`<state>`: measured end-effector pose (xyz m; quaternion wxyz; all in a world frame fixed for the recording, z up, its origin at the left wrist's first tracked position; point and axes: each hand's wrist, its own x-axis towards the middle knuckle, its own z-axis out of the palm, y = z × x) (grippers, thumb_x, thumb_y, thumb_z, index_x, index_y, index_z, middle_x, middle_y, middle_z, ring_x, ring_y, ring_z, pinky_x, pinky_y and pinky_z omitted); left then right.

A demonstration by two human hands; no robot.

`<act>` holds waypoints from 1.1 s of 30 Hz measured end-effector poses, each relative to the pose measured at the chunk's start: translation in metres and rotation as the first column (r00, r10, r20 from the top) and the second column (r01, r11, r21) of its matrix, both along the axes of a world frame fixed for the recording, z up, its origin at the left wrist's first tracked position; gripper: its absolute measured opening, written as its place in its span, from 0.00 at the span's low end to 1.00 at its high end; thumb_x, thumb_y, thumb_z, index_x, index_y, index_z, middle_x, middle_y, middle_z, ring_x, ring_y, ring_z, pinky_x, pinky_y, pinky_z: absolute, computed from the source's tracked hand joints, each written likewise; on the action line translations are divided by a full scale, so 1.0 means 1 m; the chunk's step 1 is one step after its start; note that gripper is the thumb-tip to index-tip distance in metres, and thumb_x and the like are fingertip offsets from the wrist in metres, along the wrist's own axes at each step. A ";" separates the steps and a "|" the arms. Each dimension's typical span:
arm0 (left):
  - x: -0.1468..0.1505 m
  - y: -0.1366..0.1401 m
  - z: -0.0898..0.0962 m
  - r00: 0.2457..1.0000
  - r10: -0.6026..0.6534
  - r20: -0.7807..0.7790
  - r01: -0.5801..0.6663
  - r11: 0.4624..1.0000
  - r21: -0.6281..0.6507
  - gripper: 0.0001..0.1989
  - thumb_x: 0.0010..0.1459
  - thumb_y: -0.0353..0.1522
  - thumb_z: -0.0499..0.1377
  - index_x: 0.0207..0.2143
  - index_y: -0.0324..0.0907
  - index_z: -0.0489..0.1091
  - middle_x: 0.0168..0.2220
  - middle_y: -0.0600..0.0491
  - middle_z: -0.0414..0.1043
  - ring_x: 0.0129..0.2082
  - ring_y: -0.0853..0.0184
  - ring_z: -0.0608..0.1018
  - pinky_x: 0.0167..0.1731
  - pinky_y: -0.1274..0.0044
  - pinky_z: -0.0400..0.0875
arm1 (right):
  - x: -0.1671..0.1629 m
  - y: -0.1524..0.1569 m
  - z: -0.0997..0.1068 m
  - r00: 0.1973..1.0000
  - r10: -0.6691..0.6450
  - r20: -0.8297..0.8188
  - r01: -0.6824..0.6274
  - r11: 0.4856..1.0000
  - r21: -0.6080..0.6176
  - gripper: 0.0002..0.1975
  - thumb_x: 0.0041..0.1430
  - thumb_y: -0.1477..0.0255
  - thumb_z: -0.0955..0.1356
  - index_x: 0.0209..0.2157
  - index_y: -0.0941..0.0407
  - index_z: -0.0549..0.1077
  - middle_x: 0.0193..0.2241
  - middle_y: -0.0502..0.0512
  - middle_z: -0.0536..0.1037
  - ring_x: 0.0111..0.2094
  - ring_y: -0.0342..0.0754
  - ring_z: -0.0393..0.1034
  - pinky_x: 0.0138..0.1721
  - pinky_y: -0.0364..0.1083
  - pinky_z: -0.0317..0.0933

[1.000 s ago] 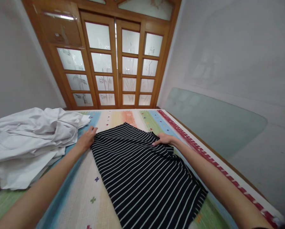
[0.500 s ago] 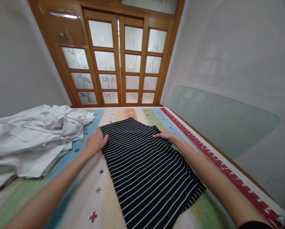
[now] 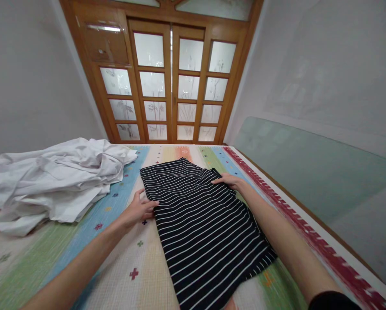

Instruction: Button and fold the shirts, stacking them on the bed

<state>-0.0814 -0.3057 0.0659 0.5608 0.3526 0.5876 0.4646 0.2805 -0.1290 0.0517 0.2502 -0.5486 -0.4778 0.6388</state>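
Note:
A black shirt with thin white stripes lies folded on the bed, running from mid-view down to the lower edge. My left hand is at its left edge, fingers apart, with the thumb touching the cloth. On the far right side, my right hand grips the shirt's edge, thumb on top; its other fingers are partly hidden. The shirt's far edge looks fairly straight, while small folds show near my right hand. The near end runs out of view.
A rumpled white cloth lies heaped at the left. Underneath is a multicoloured striped bedspread with small cross motifs. A pale green panel is on the right wall. Wooden doors with glass panes stand beyond the bed.
My left hand has let go of the shirt's far left corner and moved nearer along its left edge. The right hand stays at the same part of the shirt. The view has shifted slightly.

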 end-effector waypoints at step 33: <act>-0.027 0.018 -0.020 0.975 -0.107 -0.194 0.141 0.975 0.173 0.34 0.37 0.42 0.73 0.48 0.39 0.73 0.31 0.48 0.80 0.28 0.63 0.80 0.23 0.77 0.69 | -0.013 -0.035 0.007 0.996 -0.026 -0.080 0.064 0.848 0.525 0.45 0.32 0.73 0.81 0.57 0.50 0.71 0.60 0.56 0.69 0.61 0.56 0.62 0.64 0.52 0.55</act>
